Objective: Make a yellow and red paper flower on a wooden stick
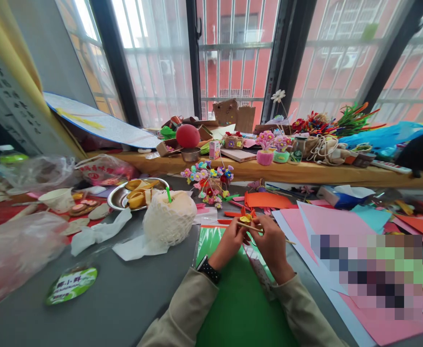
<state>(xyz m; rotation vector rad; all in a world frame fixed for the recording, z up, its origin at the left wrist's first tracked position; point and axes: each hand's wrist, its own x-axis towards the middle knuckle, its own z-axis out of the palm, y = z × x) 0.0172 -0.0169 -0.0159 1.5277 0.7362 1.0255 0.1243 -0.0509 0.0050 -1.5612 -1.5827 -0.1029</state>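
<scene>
Above the top of a green sheet [229, 299], both my hands are closed together around one small piece of work. My left hand [230, 245] pinches a small orange and yellow paper flower [246, 218] from the left. A thin wooden stick [249, 226] lies slantwise across the fingers, just below the flower. My right hand [272, 246] is closed on the stick, whose far end pokes out to its right. The fingertips overlap, so the exact contact is partly hidden. Beneath the right hand runs a pale patterned strip [260, 267].
Left of the hands stand a coconut in foam netting [170, 221] and a metal plate [115, 198] with peels. Pink paper sheets [327, 226] spread to the right. Behind is a bunch of colourful flowers [211, 183], below a crowded windowsill [142, 163]. A green label [72, 285] lies front left.
</scene>
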